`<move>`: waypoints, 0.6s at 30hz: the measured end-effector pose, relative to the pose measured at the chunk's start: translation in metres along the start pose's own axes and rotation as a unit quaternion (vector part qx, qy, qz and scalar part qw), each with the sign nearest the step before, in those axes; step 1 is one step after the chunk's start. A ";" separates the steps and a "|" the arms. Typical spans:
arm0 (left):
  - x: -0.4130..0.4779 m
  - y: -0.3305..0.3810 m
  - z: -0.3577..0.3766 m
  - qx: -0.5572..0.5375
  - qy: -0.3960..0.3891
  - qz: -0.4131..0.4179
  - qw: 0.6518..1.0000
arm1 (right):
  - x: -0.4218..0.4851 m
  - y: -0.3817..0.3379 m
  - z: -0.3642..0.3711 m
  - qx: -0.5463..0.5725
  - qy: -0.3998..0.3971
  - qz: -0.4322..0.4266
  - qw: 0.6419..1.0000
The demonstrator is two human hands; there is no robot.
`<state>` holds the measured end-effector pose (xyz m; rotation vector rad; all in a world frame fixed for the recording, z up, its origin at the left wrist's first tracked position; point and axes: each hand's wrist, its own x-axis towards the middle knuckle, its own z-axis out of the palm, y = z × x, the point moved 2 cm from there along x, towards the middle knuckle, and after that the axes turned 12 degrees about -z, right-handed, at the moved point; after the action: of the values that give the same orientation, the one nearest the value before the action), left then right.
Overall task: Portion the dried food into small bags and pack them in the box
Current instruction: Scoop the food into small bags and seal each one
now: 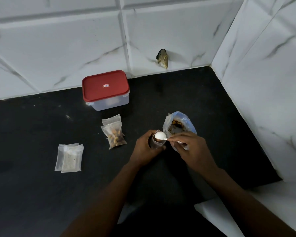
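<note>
Left hand: your left hand (146, 147) holds one small bag (156, 143) upright, with the fingers curled round it and the mouth facing up.
Right hand: your right hand (190, 147) pinches the handle of one white spoon (160, 135) between thumb and fingers. The spoon's bowl sits right at the mouth of the small bag you hold.
Large bag: one open plastic large bag (178, 127) of brown dried food stands just behind your right hand, its lower edge hidden by that hand.
Filled bags: two filled bags (115, 137) lie overlapping to the left of your left hand. The front one shows mixed dried food. The back one is mostly covered, so you cannot tell its fill.
Flat bags: two flat bags (69, 157) lie overlapping further left, well apart from your hands.
Box: one clear box (108, 102) with its red lid (105, 86) on stands at the back against the tiled wall, beyond the filled bags.
Desk: one black desk (41, 194) carries everything, set into a corner of white tiles.
</note>
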<state>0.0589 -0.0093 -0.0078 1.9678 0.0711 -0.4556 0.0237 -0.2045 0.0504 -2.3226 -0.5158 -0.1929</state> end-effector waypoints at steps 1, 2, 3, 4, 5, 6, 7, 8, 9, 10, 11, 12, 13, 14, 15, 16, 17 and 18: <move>0.000 0.000 0.000 -0.003 0.000 0.001 1.000 | 0.000 -0.002 -0.001 -0.002 0.006 -0.014 1.000; 0.001 -0.001 0.000 -0.005 0.001 0.003 1.000 | -0.001 -0.002 -0.001 -0.001 0.011 -0.023 1.000; 0.001 0.000 -0.001 -0.007 0.003 0.006 1.000 | -0.002 -0.002 -0.001 -0.005 0.011 -0.026 1.000; 0.001 0.000 -0.001 -0.007 0.005 0.009 1.000 | -0.004 -0.002 0.001 -0.022 0.008 -0.027 0.999; 0.001 0.000 0.000 -0.008 0.005 0.012 1.000 | -0.005 -0.001 0.003 -0.047 0.008 -0.030 0.998; 0.002 0.001 0.000 -0.007 0.003 0.014 1.000 | -0.007 0.001 0.004 -0.065 0.011 -0.032 0.997; 0.002 0.001 0.001 -0.006 0.004 0.017 1.000 | -0.008 0.002 0.004 -0.069 0.016 -0.032 0.997; 0.002 0.002 0.000 -0.006 0.006 0.018 1.000 | -0.008 0.003 0.004 -0.064 0.019 -0.030 0.997; 0.002 0.002 0.000 -0.004 0.006 0.017 1.000 | -0.007 0.004 0.003 -0.056 0.020 -0.028 0.998; 0.002 0.002 -0.001 -0.001 0.005 0.015 1.000 | -0.007 0.005 0.003 -0.051 0.021 -0.023 0.998; 0.002 0.002 -0.001 0.001 0.002 0.015 1.000 | -0.006 0.006 0.002 -0.049 0.020 -0.017 0.998; 0.002 0.002 -0.001 0.002 0.000 0.013 1.000 | -0.006 0.005 0.002 -0.049 0.019 -0.014 0.999; 0.002 0.003 -0.001 0.003 -0.003 0.009 1.000 | -0.005 0.004 0.001 -0.045 0.021 -0.014 0.999; 0.001 0.003 -0.001 0.003 -0.006 0.005 1.000 | -0.005 0.003 0.000 -0.036 0.027 -0.014 0.999; 0.001 0.003 -0.001 0.002 -0.008 0.001 1.000 | -0.005 0.001 -0.002 -0.020 0.038 -0.009 0.999; 0.002 0.003 -0.001 0.002 -0.010 -0.003 1.000 | -0.005 0.000 -0.003 0.003 0.053 0.005 0.999; 0.002 0.004 -0.001 0.001 -0.012 -0.006 1.000 | -0.005 -0.001 -0.004 0.033 0.069 0.028 0.997; 0.002 0.004 -0.001 0.001 -0.012 -0.008 1.000 | -0.005 0.000 -0.005 0.069 0.082 0.059 0.992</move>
<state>0.0619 -0.0108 -0.0047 1.9646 0.0703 -0.4903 0.0191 -0.2091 0.0528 -2.1719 -0.2987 -0.2806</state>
